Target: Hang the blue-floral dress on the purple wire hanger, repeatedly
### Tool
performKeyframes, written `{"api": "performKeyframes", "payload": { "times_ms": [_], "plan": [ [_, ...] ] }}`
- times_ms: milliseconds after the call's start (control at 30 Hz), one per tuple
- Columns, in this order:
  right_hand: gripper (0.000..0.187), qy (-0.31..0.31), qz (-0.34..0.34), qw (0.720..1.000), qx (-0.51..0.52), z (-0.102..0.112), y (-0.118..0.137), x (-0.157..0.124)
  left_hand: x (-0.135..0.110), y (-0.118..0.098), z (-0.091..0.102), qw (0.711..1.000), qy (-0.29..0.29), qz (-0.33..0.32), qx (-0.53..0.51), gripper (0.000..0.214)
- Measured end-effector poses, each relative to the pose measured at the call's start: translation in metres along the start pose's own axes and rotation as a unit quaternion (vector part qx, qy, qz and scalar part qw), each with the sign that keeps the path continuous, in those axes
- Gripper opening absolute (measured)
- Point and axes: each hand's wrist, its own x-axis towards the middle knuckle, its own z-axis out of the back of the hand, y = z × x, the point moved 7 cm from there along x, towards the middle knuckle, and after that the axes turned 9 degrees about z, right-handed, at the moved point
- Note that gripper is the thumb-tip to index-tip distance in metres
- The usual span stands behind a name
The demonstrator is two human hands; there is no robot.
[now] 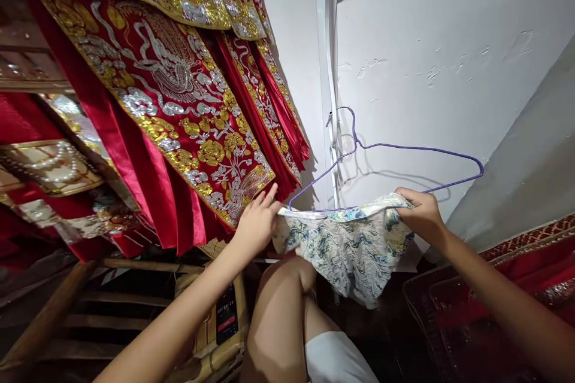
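Note:
A white garment with a wavy blue, green and yellow pattern (354,245) is stretched sideways in front of my knees, its top band pulled nearly straight. My left hand (258,218) grips the left end of that band; some fingers point upward and the thumb is hidden. At the right end, my right hand (420,212) pinches the band between thumb and fingers. Just behind the band is a purple hanger (413,148), its hook up by a white pole. The hanger's lower bar is partly hidden by the cloth, and I cannot tell whether the garment is fastened to it.
A red robe with gold and silver embroidery (179,78) hangs at the left, its hem close to my left hand. Below it stands a bamboo chair (135,299) with a phone (226,314) on it. The white pole (331,72) runs along the wall. Red fabric (530,287) lies lower right.

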Motion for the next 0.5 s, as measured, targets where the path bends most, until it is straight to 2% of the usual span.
{"api": "performKeyframes", "payload": {
  "times_ms": [67,133,267,367,400,467,500],
  "plan": [
    [0.015,-0.004,-0.003,1.0,0.009,-0.004,0.003,-0.003,0.01,-0.011,0.007,1.0,-0.002,0.005,0.002,0.031],
    [0.014,0.007,-0.001,1.0,0.023,-0.012,0.004,-0.007,0.018,-0.027,0.012,0.999,-0.008,0.002,-0.039,0.039],
    [0.01,0.057,0.023,0.995,0.081,-0.038,0.012,-0.017,0.031,-0.065,0.012,0.99,-0.042,-0.044,-0.131,0.041],
    [0.008,0.095,0.017,0.99,0.099,-0.053,0.023,-0.025,0.039,-0.085,0.005,0.989,-0.058,-0.096,-0.094,0.044],
    [0.012,0.106,0.008,0.99,0.093,-0.053,0.027,-0.028,0.041,-0.088,0.003,0.99,-0.061,-0.111,-0.062,0.046],
    [0.042,0.088,-0.02,0.994,0.066,-0.042,0.034,-0.033,0.046,-0.087,0.001,0.99,-0.06,-0.127,-0.004,0.048],
    [0.059,0.054,-0.036,0.997,0.047,-0.029,0.035,-0.034,0.049,-0.084,0.002,0.99,-0.059,-0.128,0.016,0.048]
  ]
}}
